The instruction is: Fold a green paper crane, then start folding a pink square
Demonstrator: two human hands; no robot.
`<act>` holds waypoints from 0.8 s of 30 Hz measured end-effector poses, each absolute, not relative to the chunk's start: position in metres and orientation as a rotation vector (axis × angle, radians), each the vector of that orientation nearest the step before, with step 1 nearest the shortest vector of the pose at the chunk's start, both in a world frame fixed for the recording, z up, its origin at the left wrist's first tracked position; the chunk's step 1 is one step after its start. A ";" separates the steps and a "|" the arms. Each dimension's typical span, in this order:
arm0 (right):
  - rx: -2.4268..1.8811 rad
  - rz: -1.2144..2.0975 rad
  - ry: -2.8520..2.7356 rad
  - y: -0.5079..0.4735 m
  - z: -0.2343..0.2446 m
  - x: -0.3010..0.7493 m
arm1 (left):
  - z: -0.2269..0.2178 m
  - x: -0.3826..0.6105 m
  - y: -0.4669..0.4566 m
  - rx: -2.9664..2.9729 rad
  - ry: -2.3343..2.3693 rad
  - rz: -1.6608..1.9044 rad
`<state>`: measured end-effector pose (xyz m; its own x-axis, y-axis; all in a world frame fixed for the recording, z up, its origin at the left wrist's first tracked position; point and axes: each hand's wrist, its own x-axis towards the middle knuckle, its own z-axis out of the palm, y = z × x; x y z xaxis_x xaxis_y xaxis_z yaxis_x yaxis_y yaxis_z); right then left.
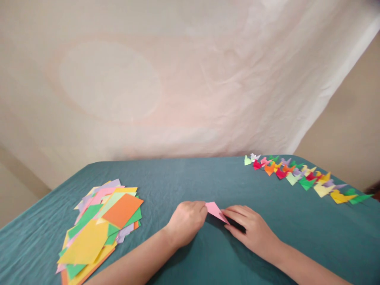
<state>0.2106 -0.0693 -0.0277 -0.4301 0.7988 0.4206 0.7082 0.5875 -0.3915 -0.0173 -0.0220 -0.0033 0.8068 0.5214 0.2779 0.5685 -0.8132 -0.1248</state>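
Observation:
A folded piece of pink paper (217, 211) is held between my two hands, just above the table's middle front. My left hand (189, 222) is closed on its left end, the fingertips partly hidden behind the knuckles. At the paper's right, pointed end, my right hand (252, 229) pinches the tip between thumb and fingers. The paper has a narrow, slanted shape with a straight lower edge.
A loose pile of coloured paper sheets (89, 241) lies on the left of the teal-covered table (166, 182). Rows of small folded paper birds (293, 178) stand along the far right. A pale cloth (190, 79) hangs behind the table.

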 end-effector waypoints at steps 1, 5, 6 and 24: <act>-1.215 0.253 -2.194 -0.069 -0.028 0.210 | -0.006 -0.019 -0.020 -2.781 -0.844 -0.434; -1.296 0.561 -1.974 -0.067 -0.024 0.207 | -0.011 -0.023 -0.016 -2.779 -0.808 -0.712; -1.310 0.658 -1.919 -0.065 -0.022 0.205 | -0.011 -0.023 -0.015 -2.786 -0.806 -0.772; -1.128 1.060 -1.479 -0.052 -0.019 0.176 | -0.017 -0.026 -0.006 -2.801 -0.990 -1.218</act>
<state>0.1755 -0.0519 -0.0186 -0.1120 0.9773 0.1798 0.1439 0.1950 -0.9702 -0.0258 -0.0058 -0.0169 0.5225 0.5639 0.6395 0.5110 -0.8075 0.2945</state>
